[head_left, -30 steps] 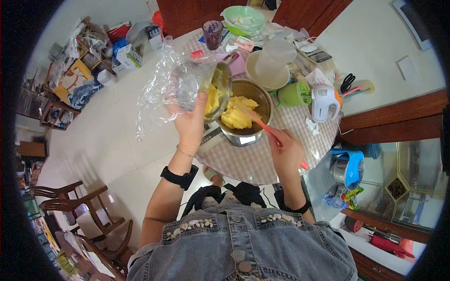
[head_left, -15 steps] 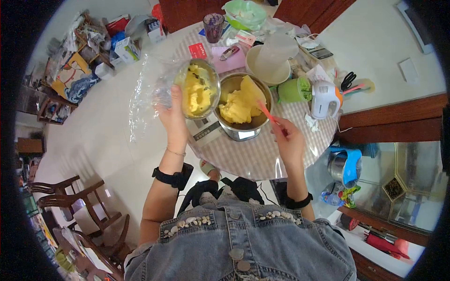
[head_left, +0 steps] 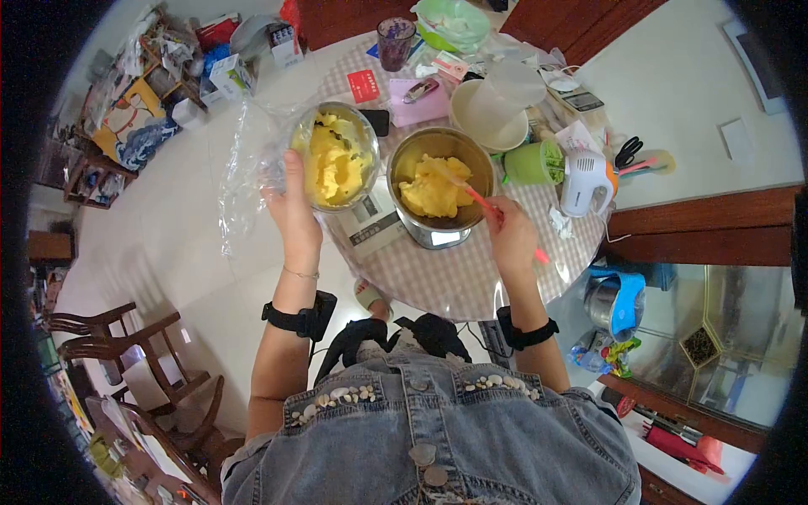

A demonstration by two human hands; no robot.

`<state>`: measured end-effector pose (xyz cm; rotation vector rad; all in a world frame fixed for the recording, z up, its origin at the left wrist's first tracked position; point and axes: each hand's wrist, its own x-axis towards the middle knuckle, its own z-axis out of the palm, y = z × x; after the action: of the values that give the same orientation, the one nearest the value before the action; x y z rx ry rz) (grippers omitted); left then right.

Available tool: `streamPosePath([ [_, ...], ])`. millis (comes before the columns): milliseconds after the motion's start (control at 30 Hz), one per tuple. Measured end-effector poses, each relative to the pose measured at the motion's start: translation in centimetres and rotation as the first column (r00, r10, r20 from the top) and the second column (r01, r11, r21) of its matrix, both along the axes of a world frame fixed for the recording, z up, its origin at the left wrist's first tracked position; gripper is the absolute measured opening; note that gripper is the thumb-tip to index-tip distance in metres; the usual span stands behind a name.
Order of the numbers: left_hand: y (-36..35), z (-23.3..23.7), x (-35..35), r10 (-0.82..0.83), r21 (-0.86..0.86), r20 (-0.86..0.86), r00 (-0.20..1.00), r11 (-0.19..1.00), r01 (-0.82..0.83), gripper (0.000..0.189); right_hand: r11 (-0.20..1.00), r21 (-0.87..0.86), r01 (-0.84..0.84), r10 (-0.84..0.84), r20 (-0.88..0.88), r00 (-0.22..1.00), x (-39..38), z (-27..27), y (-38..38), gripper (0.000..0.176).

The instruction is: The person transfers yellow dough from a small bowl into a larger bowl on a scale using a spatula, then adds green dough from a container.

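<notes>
My left hand [head_left: 295,206] grips a bowl [head_left: 369,145], tilted with its opening towards me. Soft yellow butter-like stuff [head_left: 335,168] clings inside it, and clear plastic film [head_left: 238,172] hangs beside that hand. Closed round the pink handle of a spatula [head_left: 481,200] is my right hand [head_left: 513,237]. The spatula's blade is down in a yellow mound [head_left: 431,189] and hard to tell from it. That mound lies in a steel mixing bowl [head_left: 402,160], which stands on a kitchen scale [head_left: 442,240]. The two bowls are slightly apart.
On the checked tablecloth [head_left: 459,282] stand a white hand mixer [head_left: 583,187], a green cup [head_left: 533,162], a cream bowl [head_left: 505,139] and a purple glass [head_left: 395,46]. A dark phone [head_left: 375,123] lies behind the bowls. Wooden chairs [head_left: 126,337] stand at left.
My left hand has carried its bowl left, away from the mixing bowl, uncovering the phone. The spatula's raised blade has gone down into the yellow mound, and my right hand has turned.
</notes>
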<state>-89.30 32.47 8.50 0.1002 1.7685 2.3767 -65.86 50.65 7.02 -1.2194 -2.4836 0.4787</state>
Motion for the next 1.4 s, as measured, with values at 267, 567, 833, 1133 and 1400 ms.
streamPosePath([
  [267, -0.4, -0.1, 0.0, -0.022, 0.007, 0.020, 1.000, 1.000, 0.022, 0.094, 0.991, -0.133, -0.008, -0.019, -0.200, 0.980, 0.3, 0.8, 0.2, 0.016],
  [567, -0.4, 0.1, 0.3, -0.040, -0.014, 0.047, 0.998, 0.999, 0.041, 0.107, 0.980, -0.108, -0.166, 0.138, -0.232, 0.963, -0.8, -1.1, -1.7, 0.016],
  [833, -0.5, 0.1, 0.4, 0.004, 0.028, 0.042, 0.999, 1.000, -0.005, 0.075, 0.862, -0.441, -0.251, 0.141, -0.268, 0.953, 2.1, 0.5, -1.0, 0.018],
  [1133, -0.4, 0.9, 0.5, 0.013, 0.073, 0.070, 0.997, 0.997, -0.018, 0.074, 0.748, -0.606, -0.270, -0.011, -0.418, 0.908, 3.2, 1.7, -0.2, 0.023],
  [1400, -0.8, 0.3, 0.1, -0.043, 0.077, 0.109, 0.993, 0.996, 0.035, 0.103, 0.811, -0.530, -0.247, 0.073, -0.328, 0.942, 0.6, 0.0, -0.4, 0.020],
])
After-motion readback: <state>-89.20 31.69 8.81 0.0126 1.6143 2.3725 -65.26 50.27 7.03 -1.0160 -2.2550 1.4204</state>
